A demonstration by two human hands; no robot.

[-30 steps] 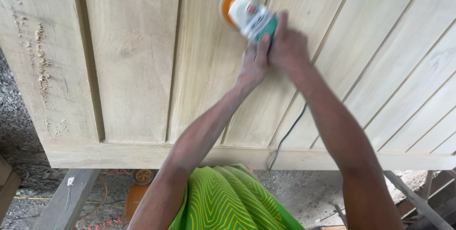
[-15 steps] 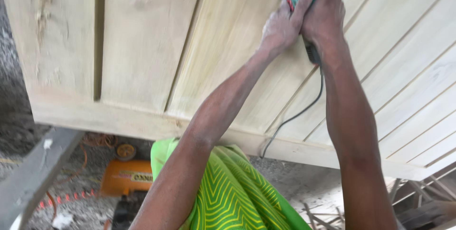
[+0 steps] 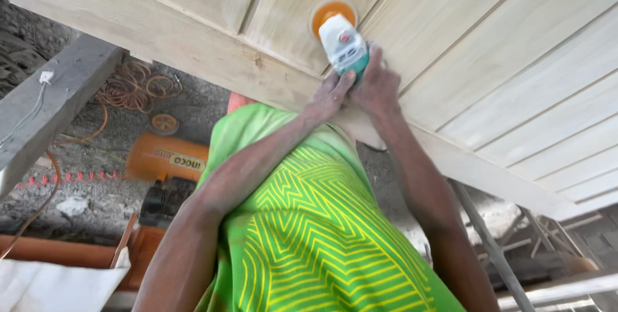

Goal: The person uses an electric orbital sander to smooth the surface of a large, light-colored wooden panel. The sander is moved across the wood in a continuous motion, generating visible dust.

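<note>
Both my hands grip a small power sander [image 3: 343,45] with a white and teal body and an orange round pad. The pad presses flat on a pale wooden door panel [image 3: 450,35], close to the panel's near edge. My left hand [image 3: 328,96] wraps the tool's rear from the left. My right hand [image 3: 378,83] clasps it from the right. My arms reach forward over my green patterned shirt [image 3: 315,228].
The panel rests on a grey wooden beam [image 3: 58,99] at the left and a frame at the right. Below on the ground sit an orange air compressor [image 3: 164,157], coiled orange hose [image 3: 135,86], cables and debris.
The sander has been drawn back toward me, from far up the panel to near its front edge. The view has tilted down, showing more of my shirt and the ground.
</note>
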